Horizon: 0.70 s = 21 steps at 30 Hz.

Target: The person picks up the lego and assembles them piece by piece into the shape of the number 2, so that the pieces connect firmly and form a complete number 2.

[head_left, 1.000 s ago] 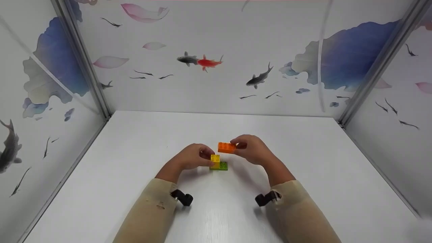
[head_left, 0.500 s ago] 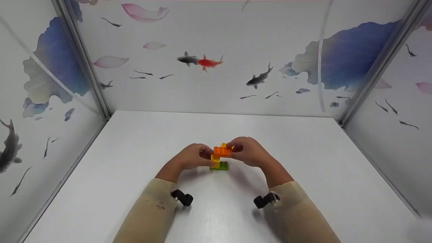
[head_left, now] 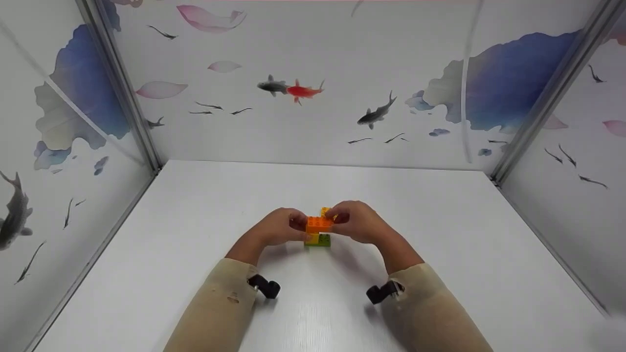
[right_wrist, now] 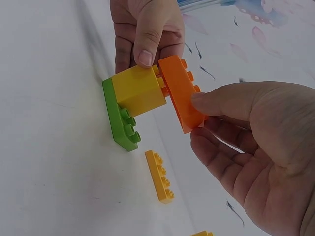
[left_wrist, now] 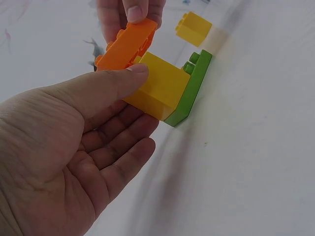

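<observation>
My left hand (head_left: pixel 279 227) pinches a yellow block (left_wrist: pixel 160 83) between thumb and fingers. That block stands on one end of a flat green brick (right_wrist: pixel 118 123), whose studs show at the other end. An orange brick (right_wrist: pixel 179 93) is pinched at one end by my right hand (head_left: pixel 359 222). It lies across the top of the yellow block and reaches out over the bare green studs. In the right wrist view it tilts a little, its free end close against the yellow studs; whether it is pressed on, I cannot tell.
Behind the right fingers lies a loose yellow brick (head_left: pixel 324 210) on the white table (head_left: pixel 415 210). A flat yellow brick (right_wrist: pixel 160 177) lies beyond the green one, and part of another yellow piece (right_wrist: pixel 202 233) shows at the frame's bottom. Patterned walls (head_left: pixel 313 127) enclose the table.
My right hand has carried the orange brick left and down, from beside and above the yellow block onto its top. The loose yellow brick behind has come into sight. My left hand stays put.
</observation>
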Each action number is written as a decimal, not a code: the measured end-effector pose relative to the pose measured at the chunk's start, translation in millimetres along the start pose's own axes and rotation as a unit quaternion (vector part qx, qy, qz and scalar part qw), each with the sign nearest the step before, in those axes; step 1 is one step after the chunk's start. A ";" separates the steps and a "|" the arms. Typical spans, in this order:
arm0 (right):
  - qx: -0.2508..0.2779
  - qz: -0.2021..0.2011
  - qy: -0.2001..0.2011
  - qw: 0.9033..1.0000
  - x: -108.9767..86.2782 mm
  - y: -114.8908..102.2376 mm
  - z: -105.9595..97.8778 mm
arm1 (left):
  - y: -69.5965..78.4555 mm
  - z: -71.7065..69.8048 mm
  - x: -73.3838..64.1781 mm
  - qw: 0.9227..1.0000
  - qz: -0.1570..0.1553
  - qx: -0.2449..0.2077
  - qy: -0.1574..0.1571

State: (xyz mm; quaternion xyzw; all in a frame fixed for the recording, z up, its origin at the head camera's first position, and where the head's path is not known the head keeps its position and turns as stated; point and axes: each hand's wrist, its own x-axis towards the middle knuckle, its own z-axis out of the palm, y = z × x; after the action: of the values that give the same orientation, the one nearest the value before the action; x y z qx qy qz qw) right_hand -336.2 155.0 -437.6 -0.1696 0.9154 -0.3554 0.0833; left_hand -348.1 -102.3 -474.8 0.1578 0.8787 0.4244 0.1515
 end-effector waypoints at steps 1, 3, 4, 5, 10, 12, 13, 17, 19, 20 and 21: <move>-0.001 -0.001 -0.001 1.000 -0.2 0.0 0.2 | 0.2 0.0 0.0 1.000 -0.001 0.000 0.000; -0.003 -0.003 0.000 1.000 0.0 0.5 0.9 | 0.3 0.1 -0.1 1.000 -0.003 0.000 -0.001; -0.004 -0.003 0.000 1.000 0.1 0.6 1.1 | 0.3 0.0 -0.1 1.000 -0.004 0.001 -0.001; -0.006 -0.003 0.001 1.000 0.5 0.9 1.4 | 0.4 -0.2 -0.1 1.000 -0.003 -0.001 -0.001; -0.005 0.000 0.002 1.000 0.1 -0.3 1.9 | 1.8 -2.5 -0.6 1.000 -0.001 -0.007 -0.001; -0.003 0.003 0.002 1.000 -0.7 -1.5 1.8 | 3.1 -3.8 -1.1 1.000 0.000 -0.010 0.002; -0.003 0.004 0.002 1.000 -0.9 -1.8 1.8 | 3.9 -4.5 -1.6 1.000 0.001 -0.009 0.004; -0.003 0.009 0.005 1.000 -1.7 -3.9 1.9 | 6.7 -6.5 -3.3 1.000 0.007 -0.020 0.016; -0.005 0.009 0.006 1.000 -1.9 -4.4 2.1 | 7.3 -6.5 -3.6 0.999 0.012 -0.023 0.019; -0.006 0.008 0.006 1.000 -1.9 -4.7 2.1 | 7.3 -6.4 -3.5 0.999 0.014 -0.025 0.020; -0.006 0.008 0.007 1.000 -2.0 -4.9 2.1 | 7.2 -6.1 -3.2 0.999 0.015 -0.026 0.020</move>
State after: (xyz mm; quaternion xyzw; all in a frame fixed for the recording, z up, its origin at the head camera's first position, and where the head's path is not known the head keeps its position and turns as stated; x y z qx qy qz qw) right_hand -332.5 151.0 -435.8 -0.1608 0.9194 -0.3502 0.0790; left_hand -346.6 -103.6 -465.1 0.1587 0.8676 0.4526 0.1312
